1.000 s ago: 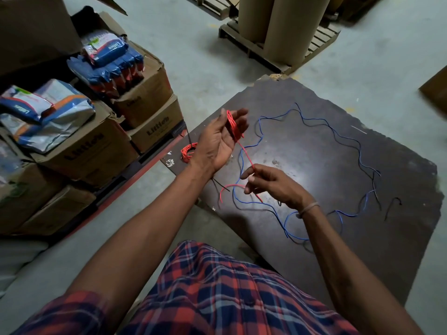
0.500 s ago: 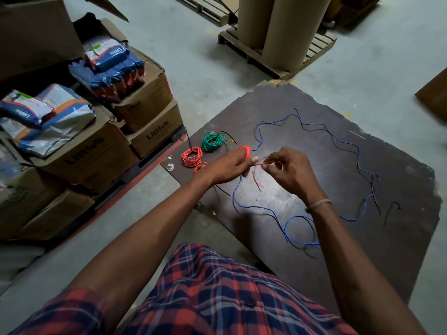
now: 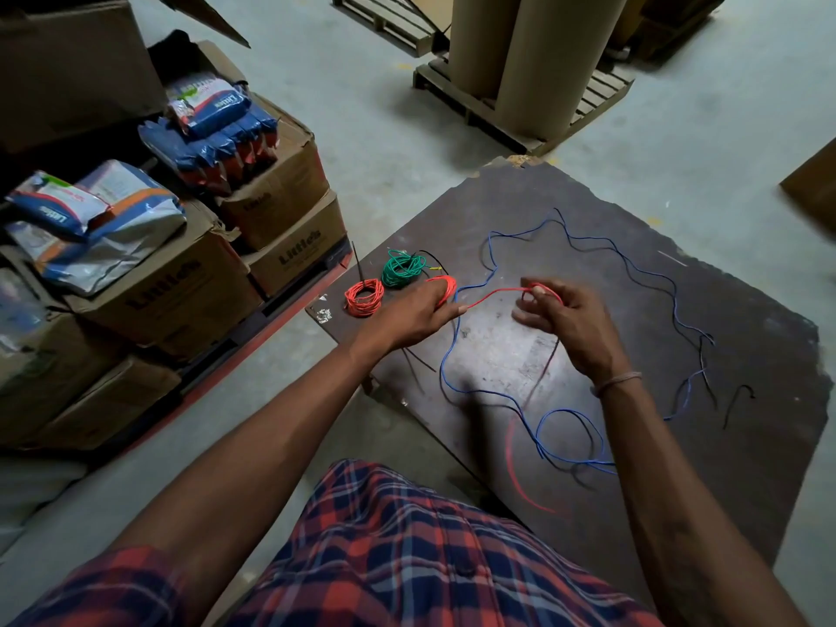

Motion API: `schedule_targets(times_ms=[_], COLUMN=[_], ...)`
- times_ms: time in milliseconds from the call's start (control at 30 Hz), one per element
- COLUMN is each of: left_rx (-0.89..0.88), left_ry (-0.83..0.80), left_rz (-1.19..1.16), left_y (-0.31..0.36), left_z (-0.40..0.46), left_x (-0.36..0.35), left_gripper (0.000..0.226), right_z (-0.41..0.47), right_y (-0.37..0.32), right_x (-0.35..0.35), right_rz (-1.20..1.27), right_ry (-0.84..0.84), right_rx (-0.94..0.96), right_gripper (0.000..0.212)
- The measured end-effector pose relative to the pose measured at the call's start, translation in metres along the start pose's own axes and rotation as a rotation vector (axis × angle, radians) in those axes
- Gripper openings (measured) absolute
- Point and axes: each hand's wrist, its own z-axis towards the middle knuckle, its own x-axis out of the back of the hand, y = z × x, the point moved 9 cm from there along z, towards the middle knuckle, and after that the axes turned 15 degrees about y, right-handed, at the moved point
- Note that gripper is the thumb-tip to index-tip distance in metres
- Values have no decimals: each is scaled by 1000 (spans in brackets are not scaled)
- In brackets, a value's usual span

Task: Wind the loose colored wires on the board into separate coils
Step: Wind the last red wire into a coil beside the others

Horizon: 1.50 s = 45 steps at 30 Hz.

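A dark board point(image 3: 746, 355) lies on the floor. My left hand point(image 3: 414, 312) has a partly wound red coil point(image 3: 445, 287) looped around its fingers. A red wire point(image 3: 495, 294) runs taut from that coil to my right hand point(image 3: 558, 323), which pinches it; its blurred tail point(image 3: 515, 468) hangs below. A finished red coil point(image 3: 363, 297) and a green coil point(image 3: 402, 269) rest at the board's left corner. A long blue wire point(image 3: 470, 391) and a thin black wire point(image 3: 633, 273) sprawl loose across the board.
Stacked cardboard boxes point(image 3: 181, 291) with blue packets point(image 3: 212, 124) on top stand to the left on a red pallet. Big cardboard rolls point(image 3: 529, 52) on a wooden pallet stand beyond the board. A short black wire piece point(image 3: 737, 402) lies at the board's right.
My left hand dropped from upright to low over the board, uncovering the green and red coils. My right hand moved right and up, pulling the red wire taut.
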Motion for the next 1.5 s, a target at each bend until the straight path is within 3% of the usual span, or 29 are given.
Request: schedule_targets(times_ms=[100, 200, 300, 467, 633, 767, 1133, 1300, 1433, 1500], left_rx=[52, 77, 45, -13, -8, -8, 144, 254, 306, 322], left_ry=[13, 14, -87, -364, -494, -539, -597, -579, -409, -244], left_rz=[132, 168, 168, 125, 37, -184, -991, -1306, -1462, -1515], left_y=[-12, -18, -19, -7, 6, 22, 63, 75, 72, 63], left_z=[0, -2, -9, -36, -66, -75, -83, -73, -50, -35], left_x=[0, 3, -4, -26, -35, -17, 25, 32, 46, 57], left_gripper=[35, 30, 28, 25, 40, 24, 34, 34, 43, 46], right_z=[-9, -5, 6, 33, 54, 71, 69, 57, 26, 0], right_y=[4, 2, 1, 28, 38, 42, 63, 98, 125, 127], right_x=[-8, -3, 0, 0, -1, 1, -57, -68, -87, -93], right_rz=[-236, -330, -148, 245, 246, 193, 169, 25, -135, -196], right_ry=[-181, -184, -132, 1, 126, 178, 60, 52, -67, -150], right_rx=[-74, -8, -2, -251, -299, -311, -316, -323, -381, -363], right_gripper=[24, 26, 35, 42, 44, 43, 39, 35, 18, 23])
